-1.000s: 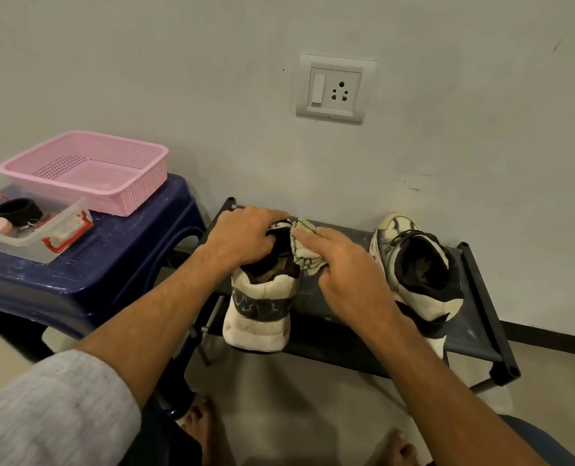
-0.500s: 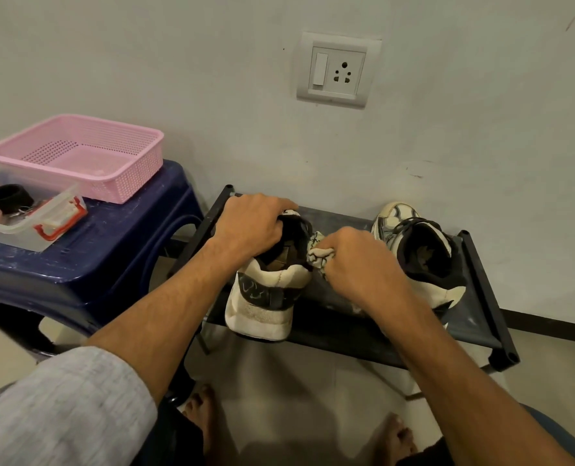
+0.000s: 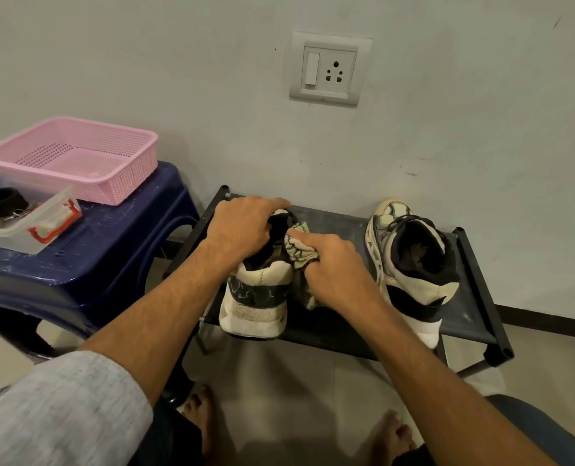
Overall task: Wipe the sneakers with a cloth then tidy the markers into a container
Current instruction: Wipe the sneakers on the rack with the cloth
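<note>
Head view, frame centre: right hand (image 3: 333, 270) clutches the cloth (image 3: 297, 245), forefinger stretched forward again after half a second ago's tight fist. That reads as another stroke along the sneaker (image 3: 255, 297), whose collar the left hand (image 3: 245, 227) grips. Wiping ongoing; second sneaker (image 3: 410, 264), centre right, still waits; markers not visible.

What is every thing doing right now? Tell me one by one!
left hand: grips the top of the held sneaker.
right hand: holds the cloth against that sneaker.
cloth: bunched up in the right hand.
held sneaker: upright on the rack, heel toward the camera.
other sneaker: standing on the rack, no hand on it.
pink basket: upright on the blue stool.
clear box: open, small things inside.
</note>
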The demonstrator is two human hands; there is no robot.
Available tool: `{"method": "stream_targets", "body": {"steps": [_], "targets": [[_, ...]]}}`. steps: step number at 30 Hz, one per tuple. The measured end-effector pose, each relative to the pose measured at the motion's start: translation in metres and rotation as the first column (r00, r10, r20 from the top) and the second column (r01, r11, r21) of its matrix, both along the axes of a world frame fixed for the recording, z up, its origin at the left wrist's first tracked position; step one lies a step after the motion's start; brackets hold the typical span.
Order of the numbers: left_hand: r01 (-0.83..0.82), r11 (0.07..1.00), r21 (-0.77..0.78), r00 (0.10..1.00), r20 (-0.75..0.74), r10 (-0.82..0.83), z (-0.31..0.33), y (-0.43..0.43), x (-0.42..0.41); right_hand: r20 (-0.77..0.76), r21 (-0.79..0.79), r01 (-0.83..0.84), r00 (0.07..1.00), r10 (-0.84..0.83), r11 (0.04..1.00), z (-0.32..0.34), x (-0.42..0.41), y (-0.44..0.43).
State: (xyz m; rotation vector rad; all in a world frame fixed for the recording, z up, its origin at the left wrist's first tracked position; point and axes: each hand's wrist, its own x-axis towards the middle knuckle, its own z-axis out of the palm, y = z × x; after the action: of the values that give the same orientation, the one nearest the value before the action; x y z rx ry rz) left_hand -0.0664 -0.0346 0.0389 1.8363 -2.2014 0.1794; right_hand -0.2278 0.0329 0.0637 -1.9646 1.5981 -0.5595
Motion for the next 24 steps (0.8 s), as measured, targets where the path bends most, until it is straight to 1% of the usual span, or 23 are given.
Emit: {"method": "stream_targets", "body": {"steps": [2, 4, 6, 7, 8, 10, 12, 14, 16, 20, 22, 24], "targets": [[-0.033, 0.999, -0.012, 0.996, -0.081, 0.032, 0.0, 0.0, 0.003, 0.024, 0.048, -0.029, 0.999, 0.028, 0.998, 0.002, -0.006, -0.001], [-0.045, 0.999, -0.006, 0.985, -0.168, 0.043, 0.001, 0.001, 0.007, 0.053, 0.144, -0.053, 0.998, 0.046, 0.988, 0.004, -0.019, -0.008], [-0.028, 0.999, 0.015, 0.965, -0.259, 0.031, 0.004, 0.001, 0.014, 0.107, 0.227, -0.05, 0.994, 0.026, 0.973, 0.004, -0.033, -0.013], [-0.016, 1.0, 0.027, 0.944, -0.328, 0.024, 0.005, 0.001, 0.019, 0.129, 0.234, -0.023, 0.992, -0.007, 0.972, 0.004, -0.037, -0.015], [-0.004, 0.999, 0.041, 0.914, -0.406, 0.02, 0.006, 0.0, 0.024, 0.161, 0.214, 0.005, 0.986, -0.04, 0.977, 0.003, -0.041, -0.016], [0.039, 0.997, 0.066, 0.84, -0.543, 0.003, 0.005, -0.001, 0.029, 0.219, 0.097, 0.071, 0.972, -0.091, 0.993, 0.003, -0.042, -0.015], [0.078, 0.994, 0.08, 0.788, -0.615, -0.012, 0.003, 0.001, 0.027, 0.212, -0.041, 0.112, 0.972, -0.101, 0.993, 0.006, -0.037, -0.012], [0.094, 0.992, 0.082, 0.768, -0.64, -0.02, -0.002, 0.002, 0.02, 0.204, -0.131, 0.116, 0.975, -0.088, 0.985, 0.01, -0.028, -0.005], [0.08, 0.994, 0.069, 0.755, -0.655, -0.015, -0.005, 0.002, 0.017, 0.203, -0.186, 0.097, 0.977, -0.058, 0.978, 0.009, -0.02, 0.0], [0.01, 0.993, 0.115, 0.74, -0.668, 0.07, -0.012, -0.001, 0.023, 0.081, -0.162, -0.061, 0.994, 0.075, 0.985, 0.0, -0.001, 0.019], [0.013, 0.994, 0.109, 0.744, -0.666, 0.063, -0.014, 0.0, 0.023, 0.08, -0.192, -0.078, 0.992, 0.095, 0.978, -0.008, 0.002, 0.019], [0.04, 0.996, 0.075, 0.738, -0.675, 0.022, -0.014, 0.003, 0.018, 0.114, -0.219, -0.038, 0.991, 0.065, 0.975, -0.014, 0.003, 0.008]]}}
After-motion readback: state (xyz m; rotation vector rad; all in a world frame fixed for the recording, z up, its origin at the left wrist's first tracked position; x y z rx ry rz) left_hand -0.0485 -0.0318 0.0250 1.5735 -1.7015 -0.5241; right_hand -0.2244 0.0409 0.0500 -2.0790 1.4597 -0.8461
